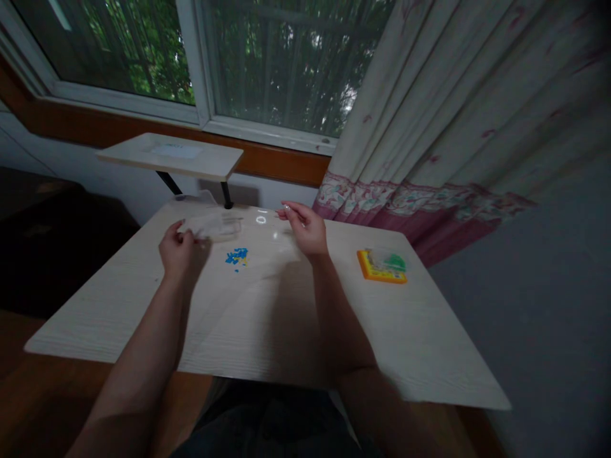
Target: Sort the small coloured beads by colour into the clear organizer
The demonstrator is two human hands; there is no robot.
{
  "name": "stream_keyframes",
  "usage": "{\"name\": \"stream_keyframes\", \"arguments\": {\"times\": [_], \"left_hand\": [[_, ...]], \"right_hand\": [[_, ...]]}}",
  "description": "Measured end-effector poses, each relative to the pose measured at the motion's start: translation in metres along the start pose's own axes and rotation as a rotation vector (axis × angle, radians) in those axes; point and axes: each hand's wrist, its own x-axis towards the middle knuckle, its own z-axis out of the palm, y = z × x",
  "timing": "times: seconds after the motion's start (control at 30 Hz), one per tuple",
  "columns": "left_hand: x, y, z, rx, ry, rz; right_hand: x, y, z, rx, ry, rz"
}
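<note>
My left hand (175, 251) is closed, its thumb and fingers pinching the near left edge of a clear plastic container (214, 226) over the far left of the table. Blur and transparency hide the container's exact shape. My right hand (308, 229) is raised over the back middle of the table, thumb and fingertips pressed together; whatever may be between them is too small to make out. Between the hands, closer to the left one, lies a loose pile of small blue pieces (236, 256) with some yellow ones (242, 261) at its right side.
A yellow-orange square tray (379, 276) sits at the right, with a clear item and green pieces (395, 261) on it. Behind the left hand stands a small raised shelf (214, 162) on black legs. A curtain (405, 203) hangs beyond the table's (229, 324) back right edge.
</note>
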Motion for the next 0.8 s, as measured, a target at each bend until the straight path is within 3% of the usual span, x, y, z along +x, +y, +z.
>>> {"name": "stream_keyframes", "arguments": {"times": [0.17, 0.33, 0.43, 0.6, 0.7, 0.8], "left_hand": [[0.019, -0.033, -0.011, 0.398, 0.063, -0.088], [0.015, -0.031, -0.005, 0.540, 0.027, -0.086], [0.012, -0.028, 0.002, 0.605, -0.040, -0.086], [0.013, -0.036, 0.010, 0.566, -0.129, -0.028], [0.014, -0.041, 0.012, 0.475, -0.139, 0.041], [0.013, -0.045, 0.014, 0.373, -0.125, 0.100]], "right_hand": [[-0.008, -0.029, -0.027, -0.044, -0.016, -0.019], [-0.029, -0.048, -0.073, -0.309, -0.078, -0.016], [-0.041, -0.039, -0.120, -0.463, 0.048, 0.050], [-0.063, -0.002, -0.225, -0.698, 0.222, 0.213], [-0.075, 0.020, -0.277, -0.922, 0.112, 0.291], [-0.082, 0.040, -0.305, -1.051, -0.189, 0.293]]}}
